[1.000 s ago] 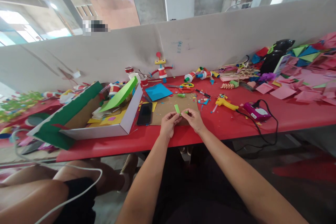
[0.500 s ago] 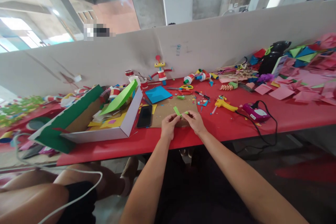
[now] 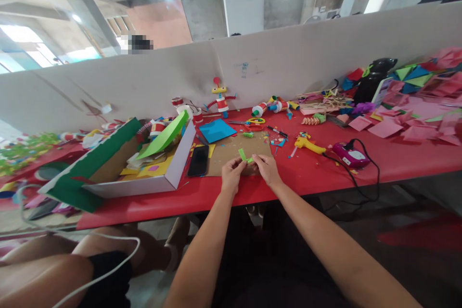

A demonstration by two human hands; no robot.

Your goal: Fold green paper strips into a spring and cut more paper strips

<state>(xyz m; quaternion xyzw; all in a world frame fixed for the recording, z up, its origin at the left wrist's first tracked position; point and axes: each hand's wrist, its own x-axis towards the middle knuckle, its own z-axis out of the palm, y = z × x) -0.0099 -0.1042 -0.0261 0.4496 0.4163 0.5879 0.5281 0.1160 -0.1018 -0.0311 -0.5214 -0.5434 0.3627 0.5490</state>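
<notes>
Both of my hands meet over a brown cardboard sheet (image 3: 231, 147) on the red table (image 3: 306, 173). My left hand (image 3: 232, 175) and my right hand (image 3: 264, 168) pinch a small green paper strip (image 3: 244, 156) between their fingertips; one end of the strip sticks up to the left. A black phone (image 3: 198, 160) lies just left of my hands, beside an open white box (image 3: 144, 168) that holds green and yellow paper.
A yellow glue gun (image 3: 306, 143) and a pink device (image 3: 351, 154) with a black cable lie to the right. Scissors (image 3: 254, 120), a blue sheet (image 3: 216, 130), paper figures and pink paper scraps (image 3: 404, 125) fill the back. Another person's bare legs (image 3: 54, 260) are at lower left.
My hands and the green strip stay in nearly the same place; the fingers have shifted slightly along the strip. The view has tilted a little.
</notes>
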